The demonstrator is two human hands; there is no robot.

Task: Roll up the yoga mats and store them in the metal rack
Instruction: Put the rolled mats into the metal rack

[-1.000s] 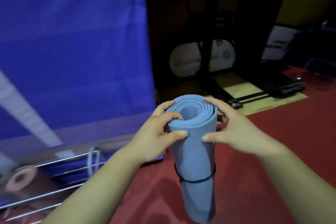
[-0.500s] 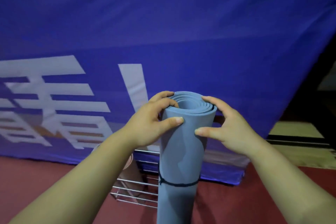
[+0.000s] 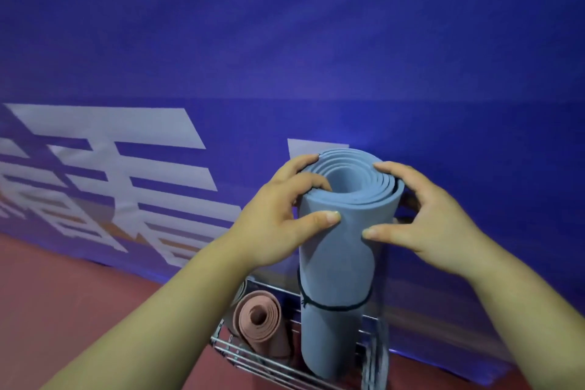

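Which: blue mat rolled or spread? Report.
Rolled. The blue mat shows spiral layers at its top, a black band circles it, and the left hand and right hand grip it upright in the metal rack.

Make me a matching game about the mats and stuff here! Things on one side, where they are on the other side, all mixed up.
Things:
1. blue mat
2. pink mat
3. black band
4. metal rack

Places:
A. on the red floor, by the blue banner
B. gripped at its top by the left hand and right hand
C. wrapped round the blue mat
D. standing in the metal rack, no hand on it

Pairs: 1-B, 2-D, 3-C, 4-A.
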